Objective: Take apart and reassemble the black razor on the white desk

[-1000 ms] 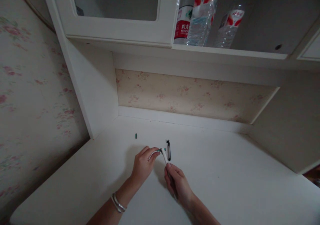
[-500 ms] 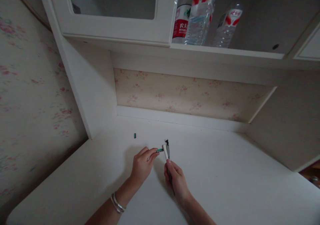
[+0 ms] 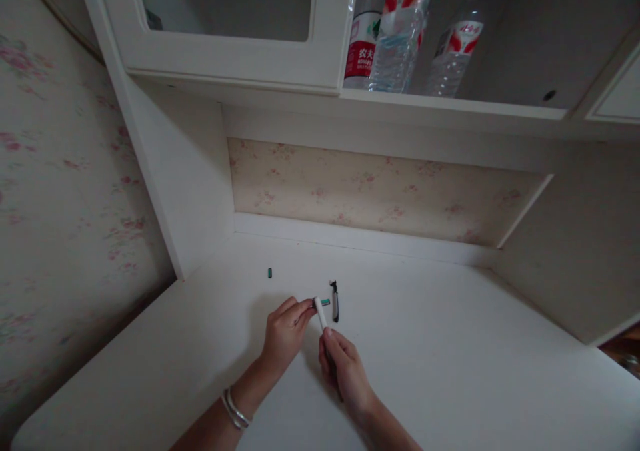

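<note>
My left hand (image 3: 284, 331) pinches a small flat dark piece with a green strip (image 3: 325, 302), which juts out to the right of its fingertips. Closed round a slim stick with a white upper part (image 3: 320, 312), my right hand (image 3: 345, 364) is just below and to the right. The white end lies across the green-striped piece near the left fingertips; whether it presses on it I cannot tell. Behind the hands, on the white desk (image 3: 450, 344), lies a thin black and silver razor-like handle (image 3: 335, 302). A small dark green-centred piece (image 3: 270, 273) lies farther left.
Low over the desk runs a white cabinet (image 3: 225, 57) with a glass-fronted door. Plastic water bottles (image 3: 393, 54) stand on its open shelf (image 3: 500, 109). White side panels (image 3: 170, 171) and a flowered wall (image 3: 370, 184) border the desk.
My right hand has moved left and slightly down, carrying the white end of the stick along the green-striped piece towards my left fingertips. More of the black and silver handle shows. My left hand has barely moved.
</note>
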`<state>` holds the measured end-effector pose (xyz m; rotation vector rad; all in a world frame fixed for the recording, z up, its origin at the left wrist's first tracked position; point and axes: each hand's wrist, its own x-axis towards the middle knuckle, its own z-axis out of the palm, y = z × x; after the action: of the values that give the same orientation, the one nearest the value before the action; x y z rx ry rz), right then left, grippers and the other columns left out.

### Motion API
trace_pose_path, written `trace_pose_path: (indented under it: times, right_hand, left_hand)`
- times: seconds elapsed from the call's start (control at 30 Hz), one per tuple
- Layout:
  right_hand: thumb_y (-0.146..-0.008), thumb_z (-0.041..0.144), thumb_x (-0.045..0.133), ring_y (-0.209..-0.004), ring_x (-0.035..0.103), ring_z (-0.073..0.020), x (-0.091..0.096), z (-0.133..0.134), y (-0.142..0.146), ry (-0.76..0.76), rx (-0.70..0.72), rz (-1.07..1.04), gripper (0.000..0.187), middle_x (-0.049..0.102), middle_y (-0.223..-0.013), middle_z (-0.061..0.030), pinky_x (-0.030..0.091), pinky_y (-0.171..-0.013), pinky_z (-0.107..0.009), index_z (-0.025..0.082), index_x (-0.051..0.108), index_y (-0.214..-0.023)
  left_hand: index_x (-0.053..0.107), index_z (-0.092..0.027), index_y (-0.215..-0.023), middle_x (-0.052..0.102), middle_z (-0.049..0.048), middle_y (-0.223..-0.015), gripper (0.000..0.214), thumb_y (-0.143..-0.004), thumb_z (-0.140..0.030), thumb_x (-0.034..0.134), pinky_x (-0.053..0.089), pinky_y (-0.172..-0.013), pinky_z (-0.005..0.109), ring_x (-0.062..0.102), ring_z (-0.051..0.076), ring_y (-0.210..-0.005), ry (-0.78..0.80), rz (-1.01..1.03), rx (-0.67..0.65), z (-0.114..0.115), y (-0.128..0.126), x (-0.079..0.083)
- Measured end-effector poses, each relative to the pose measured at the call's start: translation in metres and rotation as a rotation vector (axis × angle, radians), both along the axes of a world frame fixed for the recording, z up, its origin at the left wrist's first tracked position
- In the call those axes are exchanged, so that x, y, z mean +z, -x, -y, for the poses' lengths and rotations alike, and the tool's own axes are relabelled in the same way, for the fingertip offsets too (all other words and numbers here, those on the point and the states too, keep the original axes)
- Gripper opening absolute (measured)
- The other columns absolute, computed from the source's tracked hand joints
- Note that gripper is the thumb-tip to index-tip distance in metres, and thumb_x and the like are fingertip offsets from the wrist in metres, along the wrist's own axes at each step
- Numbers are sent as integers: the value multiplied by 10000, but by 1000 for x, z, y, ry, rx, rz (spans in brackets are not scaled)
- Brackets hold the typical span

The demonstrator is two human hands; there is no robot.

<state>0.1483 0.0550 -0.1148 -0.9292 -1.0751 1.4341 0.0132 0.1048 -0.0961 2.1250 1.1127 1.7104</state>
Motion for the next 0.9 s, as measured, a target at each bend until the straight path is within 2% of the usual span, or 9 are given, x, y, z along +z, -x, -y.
trace_pose_path:
  times: [0.07, 0.17, 0.23, 0.37, 0.43, 0.6, 0.77, 0.9]
  right_hand:
    - [-781, 763, 626, -361, 248, -88, 2, 0, -1, -7, 1, -2, 625, 359, -475, 55, 192, -316, -156, 181, 452, -638]
    - [-770, 751, 651, -369, 245, -88, 4, -2, -6, 9, -88, -27, 613, 361, -495, 55, 199, -320, -150, 181, 457, -650]
    - [-769, 752, 650, -368, 247, -89, 2, -3, -7, 12, -101, -26, 612, 365, -500, 53, 200, -318, -151, 182, 461, -653]
    - [-854, 718, 582, -357, 266, -93, -5, -1, -5, -9, 66, -6, 595, 388, -479, 41, 193, -316, -160, 169, 488, -646]
    - [-865, 712, 574, -352, 263, -94, -7, -1, -4, -2, 92, -27, 591, 389, -470, 42, 185, -312, -160, 166, 500, -651]
    - [-826, 710, 631, -372, 301, -99, -7, -3, -6, 13, -2, -70, 574, 418, -492, 35, 224, -330, -149, 157, 536, -709]
    - [-798, 725, 642, -330, 274, -87, -6, -2, -3, 54, 124, -119, 585, 430, -490, 33, 186, -298, -147, 154, 544, -720]
    - [-729, 723, 711, -360, 286, -88, -5, -3, -3, 139, 11, -175, 594, 421, -501, 38, 220, -312, -135, 148, 561, -736]
  left_hand:
    - [682, -179, -933, 535, 7, -658, 180, -924, -298, 547, 416, -523, 184, 505, 100, -550, 2, 4, -1, 0, 0, 0]
    - [678, -182, -961, 547, 10, -666, 179, -914, -312, 565, 425, -524, 188, 510, 105, -550, -8, 18, -5, 1, 0, 0]
    - [676, -184, -969, 549, 11, -667, 181, -917, -313, 559, 430, -528, 190, 513, 107, -551, -9, 12, -8, 1, 0, 0]
    - [677, -182, -950, 545, 13, -670, 197, -930, -316, 533, 432, -538, 187, 519, 107, -560, 8, -25, -3, 1, 0, -2]
    - [678, -181, -942, 543, 12, -670, 197, -929, -316, 535, 429, -536, 186, 519, 106, -559, 13, -33, 5, 1, 0, -2]
    - [676, -183, -970, 559, 15, -676, 182, -922, -306, 550, 452, -550, 192, 525, 109, -562, 6, -17, 6, 0, 0, -3]
    - [675, -185, -965, 565, 22, -688, 201, -930, -322, 531, 469, -557, 194, 542, 113, -576, 3, -20, -7, -1, -1, -6]
    - [673, -187, -973, 570, 20, -693, 201, -930, -322, 530, 468, -548, 194, 542, 115, -573, 7, 4, -10, -1, 0, -4]
